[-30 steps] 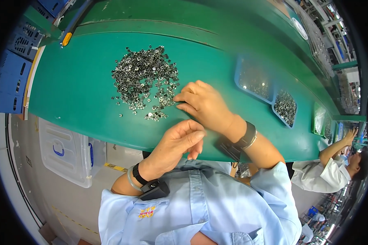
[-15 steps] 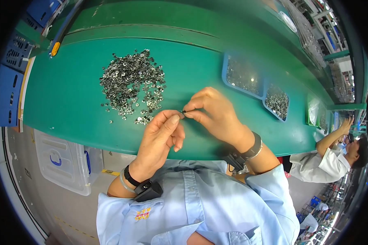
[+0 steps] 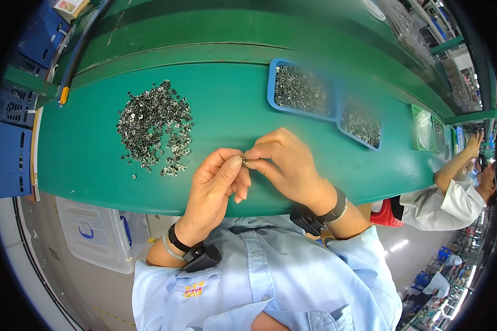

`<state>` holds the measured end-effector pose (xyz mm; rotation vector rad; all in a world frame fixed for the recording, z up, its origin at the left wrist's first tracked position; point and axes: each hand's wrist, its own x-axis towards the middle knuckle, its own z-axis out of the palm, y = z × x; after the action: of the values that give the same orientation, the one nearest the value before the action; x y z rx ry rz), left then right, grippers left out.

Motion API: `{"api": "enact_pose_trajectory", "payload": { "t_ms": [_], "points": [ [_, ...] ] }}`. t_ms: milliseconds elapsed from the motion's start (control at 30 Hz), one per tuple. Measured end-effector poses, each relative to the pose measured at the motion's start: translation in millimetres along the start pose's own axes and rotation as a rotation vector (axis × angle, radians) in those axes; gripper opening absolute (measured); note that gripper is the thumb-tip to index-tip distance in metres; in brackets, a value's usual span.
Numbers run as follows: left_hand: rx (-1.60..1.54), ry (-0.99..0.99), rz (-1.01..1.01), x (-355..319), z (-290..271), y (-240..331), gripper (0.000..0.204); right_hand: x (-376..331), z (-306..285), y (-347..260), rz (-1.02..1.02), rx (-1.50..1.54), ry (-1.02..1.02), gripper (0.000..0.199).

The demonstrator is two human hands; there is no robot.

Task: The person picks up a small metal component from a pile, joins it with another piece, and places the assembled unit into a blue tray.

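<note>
Both my hands meet over the front part of the green table [image 3: 226, 124]. Pinched between the fingertips of my left hand [image 3: 218, 179] and my right hand [image 3: 287, 165] is a small dark metal part [image 3: 244, 160], mostly covered by the fingers. Its exact kind is too small to make out. To the left of my hands lies a loose pile of small shiny metal parts [image 3: 149, 124], silver and dark. Beyond my right hand stand two blue trays, a larger tray [image 3: 271, 88] and a smaller tray [image 3: 359, 140], each holding many similar small parts.
A yellow-and-black tool [image 3: 64, 95] lies at the table's far left. Blue crates [image 3: 11, 157] are stacked beyond the left edge, and a clear lidded box [image 3: 91, 234] is below it. A green tray [image 3: 416, 129] stands far right, near a co-worker [image 3: 444, 207].
The whole view has shifted, so the pile and trays appear further left. My fingertips have closed nearer together around the small part, which shows less. The co-worker still has an arm raised.
</note>
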<state>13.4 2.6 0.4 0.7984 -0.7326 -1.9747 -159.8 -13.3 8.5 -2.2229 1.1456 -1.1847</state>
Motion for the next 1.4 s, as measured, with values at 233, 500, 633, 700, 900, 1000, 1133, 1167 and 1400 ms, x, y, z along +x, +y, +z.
{"api": "enact_pose_trajectory", "payload": {
  "t_ms": [233,500,633,700,900,1000,1133,1167,1400],
  "points": [
    [0.008,-0.051,0.026,8.8,5.4,-4.7,0.016,-7.8,-6.2,-0.2,0.014,0.032,0.051,0.019],
    [-0.26,-0.239,0.024,16.9,3.8,-17.8,0.016,-16.4,-7.6,-8.2,0.162,0.261,0.085,0.017],
    [-0.268,-0.278,0.042,19.0,2.7,-19.8,0.015,-18.1,-7.7,-6.7,0.165,0.269,0.099,0.017],
    [-0.134,-0.202,0.044,19.4,1.2,-18.2,0.014,-16.7,-10.9,-2.3,0.079,0.088,0.073,0.018],
    [0.096,-0.072,0.058,13.1,9.4,-3.8,0.014,-13.6,-12.7,-2.5,-0.011,-0.046,0.072,0.018],
    [-0.2,-0.196,-0.031,11.7,12.1,-2.2,0.016,-13.8,-12.1,-5.1,0.053,0.168,0.148,0.018],
    [-0.364,-0.283,-0.071,10.4,11.5,-9.1,0.017,-16.0,-9.5,-9.3,0.054,0.253,0.16,0.017],
    [-0.365,-0.284,-0.071,11.3,11.2,-10.8,0.017,-15.9,-9.6,-9.2,0.054,0.252,0.159,0.017],
    [-0.391,-0.325,-0.047,14.1,10.9,-13.4,0.015,-14.4,-10.9,-8.7,0.011,0.217,0.142,0.017]
  ]
}}
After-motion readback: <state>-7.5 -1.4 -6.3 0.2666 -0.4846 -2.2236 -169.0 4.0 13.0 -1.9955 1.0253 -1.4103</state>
